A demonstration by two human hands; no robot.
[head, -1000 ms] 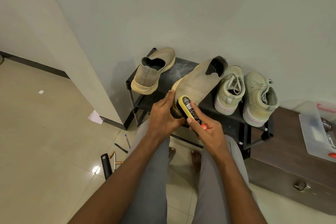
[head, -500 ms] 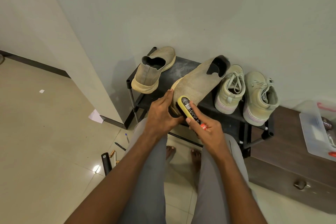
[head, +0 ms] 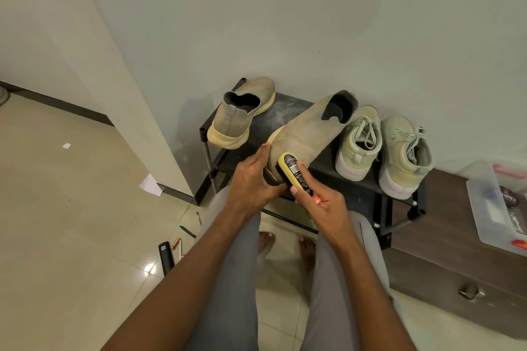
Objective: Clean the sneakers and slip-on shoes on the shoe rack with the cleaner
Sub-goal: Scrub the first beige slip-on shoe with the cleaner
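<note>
change: cleaner (head: pixel 293 171) barely shifted on slip-on (head: pixel 305 137) toe, 6 o'clock end | right hand (head: pixel 322 202) fingers pinch cleaner, left hand (head: pixel 251 179) fingers grip toe | scrubbing ongoing, sneakers (head: pixel 382 148) untouched

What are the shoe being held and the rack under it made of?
The held slip-on shoe looks like beige knit fabric: fine dotted weave, matte, with a paler, probably rubber sole. The shoe rack seems to have dark metal tubes and a black, dusty shelf, material uncertain.

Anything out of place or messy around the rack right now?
Yes: pens and a black tube lie loose on the floor tiles left of the person's legs, and the shoe rack top looks dusty.
</note>
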